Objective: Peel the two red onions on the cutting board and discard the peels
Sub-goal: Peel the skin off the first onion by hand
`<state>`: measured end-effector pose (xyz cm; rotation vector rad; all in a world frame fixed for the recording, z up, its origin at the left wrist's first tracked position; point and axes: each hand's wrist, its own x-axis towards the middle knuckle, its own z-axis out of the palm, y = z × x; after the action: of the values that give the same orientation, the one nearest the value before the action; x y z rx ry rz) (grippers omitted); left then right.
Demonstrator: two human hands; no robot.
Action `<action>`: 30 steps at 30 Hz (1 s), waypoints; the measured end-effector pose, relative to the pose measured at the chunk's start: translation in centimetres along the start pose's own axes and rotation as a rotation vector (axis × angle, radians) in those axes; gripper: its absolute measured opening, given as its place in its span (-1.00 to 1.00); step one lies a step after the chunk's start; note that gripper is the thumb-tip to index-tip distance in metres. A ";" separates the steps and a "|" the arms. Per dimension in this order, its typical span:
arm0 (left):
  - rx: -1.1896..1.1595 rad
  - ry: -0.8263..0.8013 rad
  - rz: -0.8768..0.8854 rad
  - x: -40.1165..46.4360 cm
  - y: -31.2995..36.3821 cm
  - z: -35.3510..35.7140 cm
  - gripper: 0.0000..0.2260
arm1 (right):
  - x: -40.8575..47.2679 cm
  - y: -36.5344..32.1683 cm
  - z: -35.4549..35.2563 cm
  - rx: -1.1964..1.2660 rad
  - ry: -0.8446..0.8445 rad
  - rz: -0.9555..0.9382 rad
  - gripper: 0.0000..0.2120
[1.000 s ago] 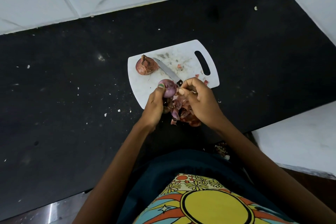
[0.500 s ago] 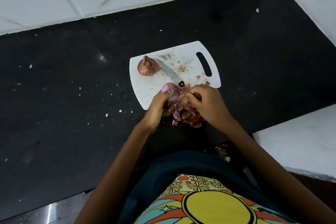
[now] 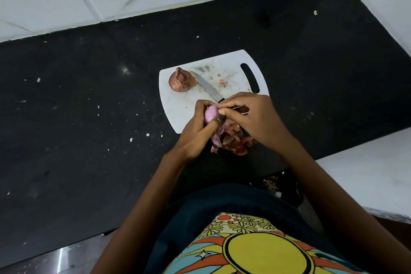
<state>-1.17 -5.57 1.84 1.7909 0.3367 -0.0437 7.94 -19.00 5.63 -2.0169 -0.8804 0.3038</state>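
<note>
on cutting board [image 3: 178, 109]: unpeeled onion [image 3: 181, 81], knife [image 3: 206, 89] | left hand [image 3: 195, 131] grips peeled onion [image 3: 211, 113] | right hand [image 3: 251, 115] pinches it

Cutting board [image 3: 178, 113]: near-left part bare, open from the left. Far-left corner taken by unpeeled onion [image 3: 181, 81]; knife [image 3: 208, 89] lies just beside it, running diagonally toward both hands. Left hand [image 3: 195, 131] and right hand [image 3: 253, 115] close together over the board's near edge. Peel heap [image 3: 231, 140] blocks the counter below them. Black counter [image 3: 89, 129] to the left wide open, only crumbs.
</note>
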 end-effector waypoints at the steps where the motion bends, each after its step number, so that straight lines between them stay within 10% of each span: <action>1: 0.024 0.001 0.000 0.0 0.1 -0.1 -0.70 | 0.0 0.0 0.0 -0.016 0.010 -0.014 -0.85; 30: 0.074 -0.015 0.022 0.1 -0.2 -0.4 -0.72 | -0.4 0.7 0.1 0.055 -0.033 0.006 -0.85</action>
<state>-1.20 -5.13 1.70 1.8668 0.3077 -0.0545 7.93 -19.44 4.99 -1.9687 -0.8773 0.3624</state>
